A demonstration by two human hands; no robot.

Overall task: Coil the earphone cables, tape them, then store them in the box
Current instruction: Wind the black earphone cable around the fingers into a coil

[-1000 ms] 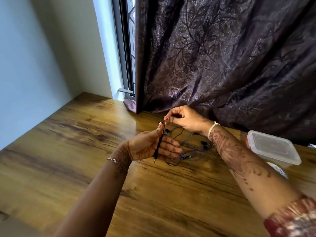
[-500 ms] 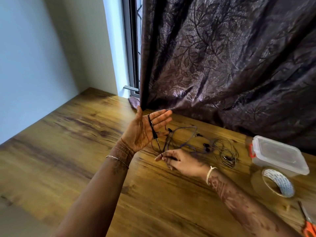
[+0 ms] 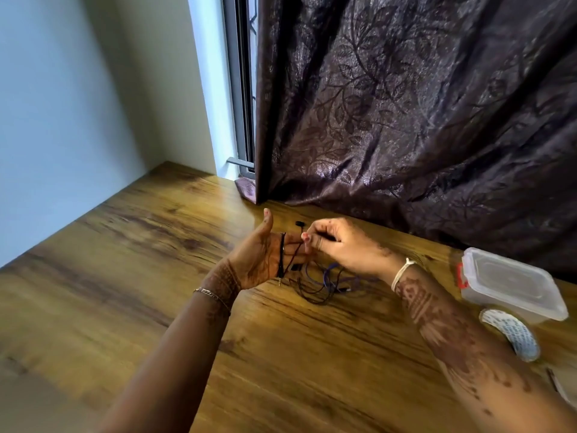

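My left hand is held above the wooden table with thumb up and fingers straight. A black earphone cable runs across its palm, and the plug hangs below. My right hand pinches that cable at the left fingertips. A black earbud sticks up just above the pinch. More black and purple cables lie loose on the table under my right wrist. The clear lidded plastic box stands shut at the right, with a roll of tape in front of it.
A dark patterned curtain hangs along the table's far edge, behind the hands and the box. A window frame and a pale wall close the far left corner. A thin blurred object lies at the right edge.
My right hand rose from the table to my left fingertips, bringing the cable over the palm. My left hand lowered slightly and now carries more turns of cable.
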